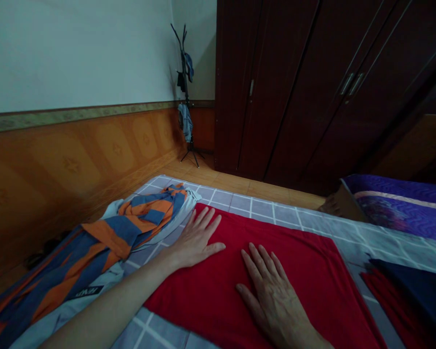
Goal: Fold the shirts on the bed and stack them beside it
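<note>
A red cloth or garment [305, 261] lies spread flat on the grey checked bed sheet [145, 329]. My left hand [196, 242] rests on its far left edge, palm down with the fingers spread. Nearer the middle of the red cloth, my right hand [272, 291] also lies flat, fingers apart and thumb out to the left. Neither hand grips anything. Whether the red piece is a shirt cannot be made out, since no collar or sleeve shows.
Left of the red cloth lie a rumpled orange-and-blue striped garment [109, 242] and pale clothing. Folded dark blue cloth [417, 286] over red cloth sits at the right. Beyond are a coat rack [186, 87], a dark wardrobe [276, 87] and a purple cover [403, 203].
</note>
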A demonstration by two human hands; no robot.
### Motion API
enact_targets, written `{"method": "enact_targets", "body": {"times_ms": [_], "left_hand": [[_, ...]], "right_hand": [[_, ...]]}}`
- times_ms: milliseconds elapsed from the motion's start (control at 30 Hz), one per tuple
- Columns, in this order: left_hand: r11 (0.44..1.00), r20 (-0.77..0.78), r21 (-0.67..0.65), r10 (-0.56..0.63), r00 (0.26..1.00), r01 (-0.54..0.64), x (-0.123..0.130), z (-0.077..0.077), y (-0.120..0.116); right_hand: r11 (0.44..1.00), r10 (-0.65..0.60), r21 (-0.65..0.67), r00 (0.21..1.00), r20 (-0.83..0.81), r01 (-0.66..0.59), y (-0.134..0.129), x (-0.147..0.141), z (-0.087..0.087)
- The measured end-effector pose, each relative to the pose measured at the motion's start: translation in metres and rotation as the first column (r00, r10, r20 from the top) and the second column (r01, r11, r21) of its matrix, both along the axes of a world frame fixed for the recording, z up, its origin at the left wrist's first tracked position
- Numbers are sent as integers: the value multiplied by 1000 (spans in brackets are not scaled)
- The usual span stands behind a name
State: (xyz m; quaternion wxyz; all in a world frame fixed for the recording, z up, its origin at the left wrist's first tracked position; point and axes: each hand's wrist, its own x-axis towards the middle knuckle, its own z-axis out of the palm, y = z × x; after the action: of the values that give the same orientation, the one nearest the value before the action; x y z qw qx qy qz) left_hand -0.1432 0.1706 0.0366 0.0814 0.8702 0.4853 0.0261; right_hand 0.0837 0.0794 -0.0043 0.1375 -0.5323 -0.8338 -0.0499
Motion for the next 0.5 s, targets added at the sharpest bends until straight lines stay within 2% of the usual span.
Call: {"method": "enact_targets", "body": {"times_ms": [67,100,267,400,500], "left_hand": [[994,2,-36,-104,995,104,-2,0,-4],[992,-2,-54,-115,993,115,-5,-1,-4],[997,-44,-24,78,996,-79,-23,-8,12],[997,-43,16,70,997,-70,-30,-8,19],[985,-55,51,166,985,-163,-23,-1,12]], "right_hand": [[1000,0,4,1000,8,0,1,0,-1],[1000,-1,7,1000,12,1,1,1,-1],[1000,5,8,1000,3,-5,1,0,-1],[1000,1,19,1000,-17,0,0,0,-2],[1000,4,23,1000,-26,-3,0,1,-3]]}}
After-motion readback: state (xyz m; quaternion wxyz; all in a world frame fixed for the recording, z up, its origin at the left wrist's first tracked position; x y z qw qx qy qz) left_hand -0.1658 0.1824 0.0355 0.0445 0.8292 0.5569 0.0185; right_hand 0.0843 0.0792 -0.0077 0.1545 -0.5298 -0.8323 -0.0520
